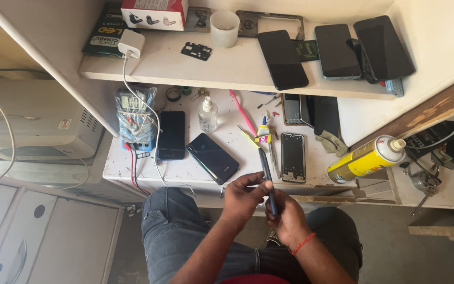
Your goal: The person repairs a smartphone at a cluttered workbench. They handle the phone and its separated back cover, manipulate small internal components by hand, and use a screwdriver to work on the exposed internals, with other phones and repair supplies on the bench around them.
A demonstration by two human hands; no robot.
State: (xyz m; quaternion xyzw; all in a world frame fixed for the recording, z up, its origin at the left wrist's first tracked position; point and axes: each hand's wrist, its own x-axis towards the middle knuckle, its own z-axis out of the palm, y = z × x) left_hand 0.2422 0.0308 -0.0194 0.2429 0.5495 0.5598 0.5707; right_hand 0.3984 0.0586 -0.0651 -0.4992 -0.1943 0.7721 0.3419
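A dark smartphone point(266, 169) is held edge-on above my lap, at the front edge of the white workbench point(122, 163). My left hand point(243, 200) grips its near end from the left, thumb across the top. My right hand point(288, 216), with a red thread band at the wrist, holds the same phone from below and the right. Its far end points toward a bare phone frame point(293, 156) lying flat on the bench. A small glue tube point(262, 134) lies just beyond the phone's tip.
On the bench lie two dark phones point(172, 134) point(213, 157), a multimeter in a plastic bag point(135, 120), a small clear bottle point(207, 114) and a pink tool point(243, 111). A yellow spray can point(364, 158) lies at the right. The shelf above point(148, 71) holds several phones, a white cup point(224, 28) and a charger point(131, 43).
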